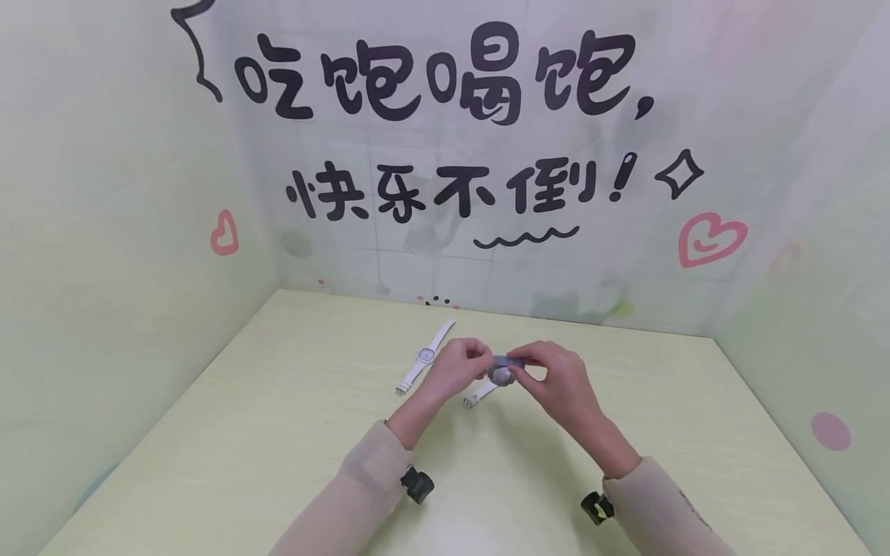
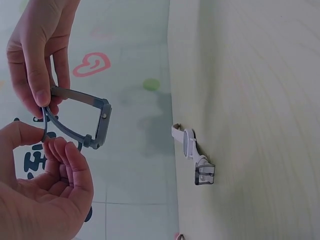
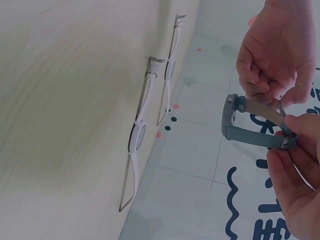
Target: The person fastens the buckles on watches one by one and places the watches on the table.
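A wristwatch with a grey-blue strap is held up above the table, its strap bent into a loop. My left hand pinches the tip of one strap end between thumb and forefinger. Fingers of my right hand grip the spot where the two strap ends meet, by the buckle. In the right wrist view the watch case is seen edge-on, at the far side of the loop from the right hand. One white watch lies on the table below the hands, partly hidden by the held watch in the head view.
A second white watch lies stretched out to the left of the hands. The pale table meets a back wall printed with black lettering, with side walls left and right. A black wrist camera sits at each sleeve.
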`<state>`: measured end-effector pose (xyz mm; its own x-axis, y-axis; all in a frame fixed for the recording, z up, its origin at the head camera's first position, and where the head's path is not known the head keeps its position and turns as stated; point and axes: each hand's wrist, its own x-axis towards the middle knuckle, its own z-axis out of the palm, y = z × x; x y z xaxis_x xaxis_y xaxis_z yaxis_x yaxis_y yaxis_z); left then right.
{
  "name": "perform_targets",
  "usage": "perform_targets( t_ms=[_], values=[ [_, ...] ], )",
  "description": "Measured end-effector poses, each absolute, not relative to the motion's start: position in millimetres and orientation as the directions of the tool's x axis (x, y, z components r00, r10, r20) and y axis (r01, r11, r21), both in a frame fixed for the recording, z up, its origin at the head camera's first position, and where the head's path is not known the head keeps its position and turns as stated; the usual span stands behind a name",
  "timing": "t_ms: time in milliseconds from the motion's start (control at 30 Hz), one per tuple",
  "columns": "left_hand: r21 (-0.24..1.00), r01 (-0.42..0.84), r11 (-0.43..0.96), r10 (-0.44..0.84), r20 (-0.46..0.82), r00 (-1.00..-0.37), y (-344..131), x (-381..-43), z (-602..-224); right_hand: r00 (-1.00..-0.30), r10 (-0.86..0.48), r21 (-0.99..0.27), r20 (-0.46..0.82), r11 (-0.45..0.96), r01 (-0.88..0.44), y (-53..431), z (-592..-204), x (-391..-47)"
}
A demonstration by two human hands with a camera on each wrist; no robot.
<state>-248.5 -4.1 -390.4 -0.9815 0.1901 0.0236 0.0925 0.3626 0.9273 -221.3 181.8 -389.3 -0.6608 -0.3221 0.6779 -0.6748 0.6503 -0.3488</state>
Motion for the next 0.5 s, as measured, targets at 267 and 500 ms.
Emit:
perform_targets(
  t_ms=[267,500],
  values=[
    [0.925,0.097,0.368,0.197,0.024,-0.980,-6.2,-248.3,-389.3,-0.656,-0.312,-0.361,0.688,0.637,-0.681,182.3,-389.0,-220.5],
    [0.921,0.110,0.374,0.208,0.032,-0.978,-5.3,-248.2,-389.6,-0.680,-0.299,-0.402,0.670,0.624,-0.670,183.9,-388.2,-220.1]
  ],
)
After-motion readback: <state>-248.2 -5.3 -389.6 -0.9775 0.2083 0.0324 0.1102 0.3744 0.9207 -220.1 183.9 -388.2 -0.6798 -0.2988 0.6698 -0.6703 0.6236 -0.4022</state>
